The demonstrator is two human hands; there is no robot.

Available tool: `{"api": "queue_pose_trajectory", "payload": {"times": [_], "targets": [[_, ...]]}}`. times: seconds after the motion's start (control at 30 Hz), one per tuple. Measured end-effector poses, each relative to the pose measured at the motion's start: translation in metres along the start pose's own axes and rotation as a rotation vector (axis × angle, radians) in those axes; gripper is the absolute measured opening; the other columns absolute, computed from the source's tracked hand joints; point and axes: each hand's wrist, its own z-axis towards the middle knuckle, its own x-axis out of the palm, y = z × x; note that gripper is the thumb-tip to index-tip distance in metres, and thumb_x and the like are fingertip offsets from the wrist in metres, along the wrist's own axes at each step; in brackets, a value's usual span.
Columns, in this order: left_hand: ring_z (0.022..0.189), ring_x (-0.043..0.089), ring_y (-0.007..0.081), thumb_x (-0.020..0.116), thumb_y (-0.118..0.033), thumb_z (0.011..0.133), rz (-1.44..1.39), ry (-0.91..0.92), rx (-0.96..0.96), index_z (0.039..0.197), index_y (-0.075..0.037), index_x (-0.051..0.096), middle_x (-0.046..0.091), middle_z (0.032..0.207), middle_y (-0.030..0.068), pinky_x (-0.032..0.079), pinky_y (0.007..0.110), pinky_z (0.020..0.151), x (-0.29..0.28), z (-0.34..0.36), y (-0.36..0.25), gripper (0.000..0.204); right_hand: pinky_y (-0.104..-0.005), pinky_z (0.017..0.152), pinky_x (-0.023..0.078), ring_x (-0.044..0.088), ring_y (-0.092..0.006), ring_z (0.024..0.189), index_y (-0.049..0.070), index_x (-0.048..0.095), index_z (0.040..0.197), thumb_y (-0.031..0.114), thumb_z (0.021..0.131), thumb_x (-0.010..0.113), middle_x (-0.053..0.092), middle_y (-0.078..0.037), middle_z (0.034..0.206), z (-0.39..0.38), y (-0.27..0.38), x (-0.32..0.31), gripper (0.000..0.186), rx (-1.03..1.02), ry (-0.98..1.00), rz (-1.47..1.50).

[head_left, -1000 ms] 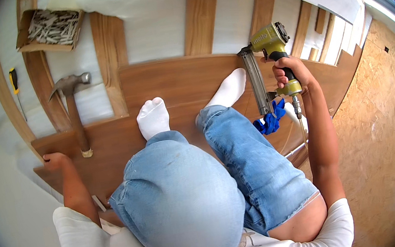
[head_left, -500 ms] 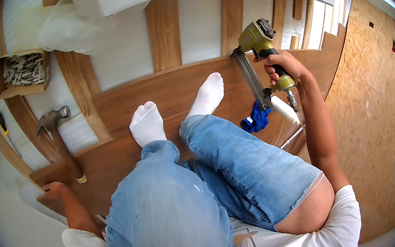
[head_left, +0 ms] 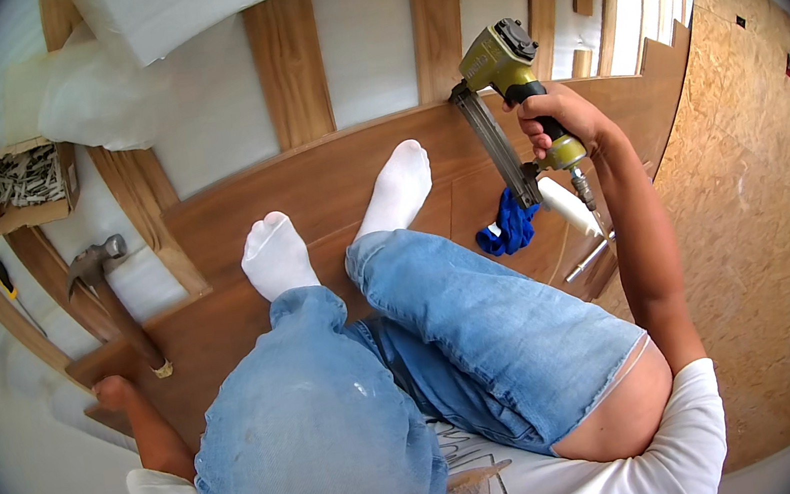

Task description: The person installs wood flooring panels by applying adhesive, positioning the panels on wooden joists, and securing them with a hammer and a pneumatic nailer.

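Note:
In my right hand [head_left: 554,118] is a green and black pneumatic nail gun [head_left: 490,62], fingers wrapped round its grip and the long magazine slanting down over the boards. An air hose fitting joins the base of its handle. My left hand [head_left: 114,393] is closed at the left end of a brown floorboard [head_left: 204,324], its fingertips partly hidden. Close to that hand lies a claw hammer [head_left: 121,306], its head on a batten and its handle across the board. My feet in white socks rest on the boards.
Wooden battens [head_left: 289,70] run over white sheeting beyond the boards. An open carton of small pale pieces [head_left: 28,182] and a yellow-black screwdriver [head_left: 3,277] lie at left. A blue cloth [head_left: 510,224] and a white bottle-like object [head_left: 566,206] lie at right, near an OSB panel [head_left: 746,228].
The nail gun and my right hand have shifted slightly up and left in the view. Much of the scene has slid left with the camera. My left hand stays at the board's end.

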Motion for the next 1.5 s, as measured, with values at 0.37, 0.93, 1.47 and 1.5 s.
{"api": "queue_pose_trajectory", "payload": {"times": [0.37, 0.93, 1.47, 1.5], "targets": [[0.117, 0.063, 0.0443, 0.034, -0.036, 0.107, 0.027, 0.211, 0.060, 0.121, 0.010, 0.066, 0.066, 0.121, 0.0328, 0.050, 0.049, 0.103, 0.019, 0.014, 0.036, 0.057, -0.0336, 0.056, 0.056, 0.053, -0.0129, 0.051, 0.000, 0.056, 0.108, 0.015, 0.086, 0.059, 0.052, -0.003, 0.066, -0.003, -0.003, -0.012, 0.027, 0.014, -0.033, -0.002], [0.109, 0.065, 0.0382, 0.055, -0.014, 0.102, -0.461, 0.572, 0.811, 0.123, 0.002, 0.064, 0.068, 0.116, 0.0227, 0.049, 0.047, 0.099, -0.121, -0.135, -0.229, 0.029, -0.0339, 0.054, 0.055, 0.053, -0.0113, 0.050, -0.003, 0.060, 0.110, 0.013, 0.085, 0.060, 0.054, -0.001, 0.066, 0.001, -0.046, -0.175, 0.029, 0.046, -0.146, 0.048], [0.089, 0.062, 0.0337, 0.068, 0.002, 0.074, -0.662, 0.852, 1.557, 0.098, -0.001, 0.070, 0.068, 0.099, 0.0146, 0.047, 0.045, 0.081, -0.156, -0.339, -0.408, 0.024, -0.0331, 0.052, 0.053, 0.053, -0.0112, 0.049, 0.000, 0.058, 0.104, 0.012, 0.083, 0.060, 0.053, -0.001, 0.064, 0.004, -0.045, -0.207, 0.025, 0.042, -0.063, -0.007], [0.089, 0.062, 0.0337, 0.068, 0.002, 0.074, -0.654, 0.848, 1.554, 0.098, -0.001, 0.070, 0.068, 0.099, 0.0146, 0.047, 0.045, 0.081, -0.156, -0.339, -0.408, 0.023, -0.0332, 0.053, 0.054, 0.053, -0.0111, 0.049, 0.000, 0.057, 0.104, 0.012, 0.083, 0.061, 0.053, -0.001, 0.064, 0.006, -0.046, -0.209, 0.025, 0.045, -0.046, -0.003]]}}
